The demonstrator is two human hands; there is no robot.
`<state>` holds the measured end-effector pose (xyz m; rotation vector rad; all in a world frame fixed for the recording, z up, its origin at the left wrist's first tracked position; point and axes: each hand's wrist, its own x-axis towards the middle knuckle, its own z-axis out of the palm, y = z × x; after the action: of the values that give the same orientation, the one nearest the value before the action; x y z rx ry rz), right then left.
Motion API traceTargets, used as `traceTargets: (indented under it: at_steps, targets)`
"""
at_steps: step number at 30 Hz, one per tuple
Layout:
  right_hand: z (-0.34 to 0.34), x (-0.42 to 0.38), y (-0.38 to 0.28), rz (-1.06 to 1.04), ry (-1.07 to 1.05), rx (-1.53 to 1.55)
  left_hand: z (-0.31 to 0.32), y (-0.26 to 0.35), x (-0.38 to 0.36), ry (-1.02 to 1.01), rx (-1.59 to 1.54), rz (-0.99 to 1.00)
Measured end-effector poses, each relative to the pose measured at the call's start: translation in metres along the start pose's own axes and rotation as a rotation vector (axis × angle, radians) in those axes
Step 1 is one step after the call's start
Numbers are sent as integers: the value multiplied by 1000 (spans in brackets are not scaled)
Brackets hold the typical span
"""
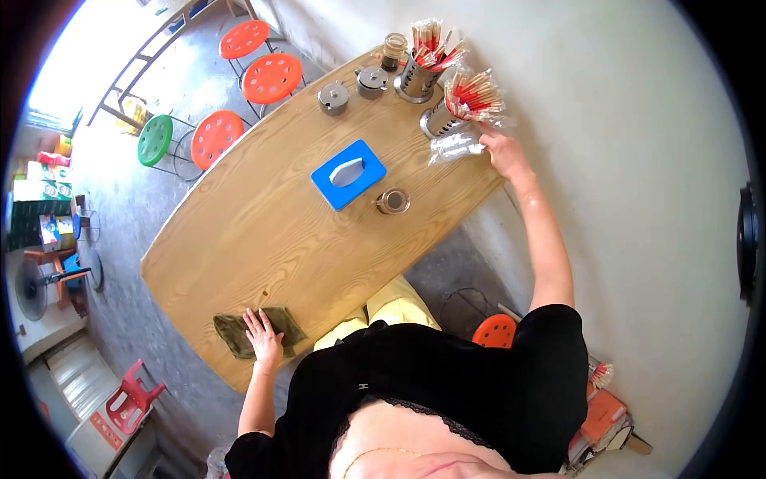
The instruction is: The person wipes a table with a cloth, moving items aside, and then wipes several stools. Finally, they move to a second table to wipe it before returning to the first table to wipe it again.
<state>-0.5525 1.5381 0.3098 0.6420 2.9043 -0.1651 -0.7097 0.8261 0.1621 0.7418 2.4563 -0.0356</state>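
Observation:
My left hand (265, 342) lies flat with fingers spread on a folded olive-green cloth (231, 334) near the table's left end. At the far right corner, my right hand (507, 155) has its fingers closed on the edge of a crumpled clear plastic packet (456, 148); its contents I cannot make out. Just beyond this packet stands a perforated metal holder (436, 122) full of wrapped chopsticks (476, 94) with red parts. A second metal holder (415, 83) of chopsticks is behind it.
On the wooden table (263, 239) are a blue tissue box (349, 174), a small glass jar (393, 201), two lidded metal pots (333, 98) and another jar (393, 51). A wall (622, 160) borders the right side. Several stools (271, 78) stand beyond the far edge.

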Motion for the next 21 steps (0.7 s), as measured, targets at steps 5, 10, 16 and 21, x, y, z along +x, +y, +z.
traceTargets:
  at_steps: [5, 10, 16, 21]
  targets:
    - [26, 5, -1, -34, 517, 7, -3, 4, -1, -2, 9, -15]
    - [32, 13, -3, -99, 560, 19, -5, 4, 1, -25, -4, -25]
    - [23, -10, -83, 161, 515, 707, -69, 46, 10, -164, 80, -190]
    - [-17, -53, -276, -146, 271, 1296, -188, 230, 46, 78, -1251, 503]
